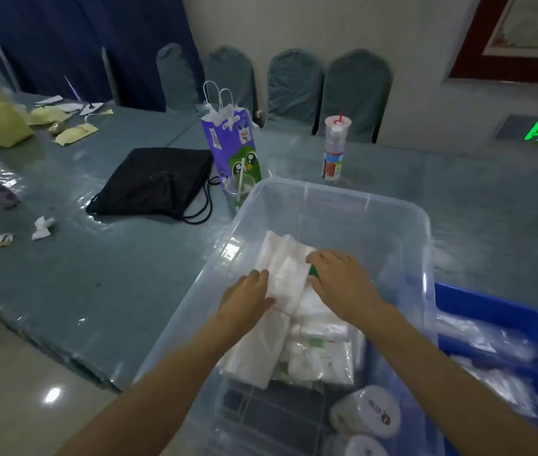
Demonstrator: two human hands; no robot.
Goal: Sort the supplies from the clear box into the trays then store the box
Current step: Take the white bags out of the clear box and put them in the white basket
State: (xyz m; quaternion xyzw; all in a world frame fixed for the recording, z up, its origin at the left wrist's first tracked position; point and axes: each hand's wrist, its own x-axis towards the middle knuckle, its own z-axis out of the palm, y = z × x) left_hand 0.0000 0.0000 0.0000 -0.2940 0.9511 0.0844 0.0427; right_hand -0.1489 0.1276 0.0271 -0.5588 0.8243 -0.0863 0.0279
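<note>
A clear plastic box (402, 232) stands on the table edge in front of me. Inside lie white plastic-wrapped packs (285, 268), flat packets with green print (317, 357) and white rolls (368, 411) at the near right corner. Both hands reach into the box. My left hand (248, 299) grips the left side of the top white pack. My right hand (340, 279) rests on its right side, fingers curled over the pack's edge. A blue tray (491, 306) with clear-wrapped items stands right of the box.
Behind the box stand a purple paper gift bag (231, 143), a plastic cup with a straw (239, 189) and a bottle under a lidded cup (335, 149). A black drawstring bag (156, 182) lies left. Crumpled wrappers and yellow bags litter the far left. Covered chairs line the wall.
</note>
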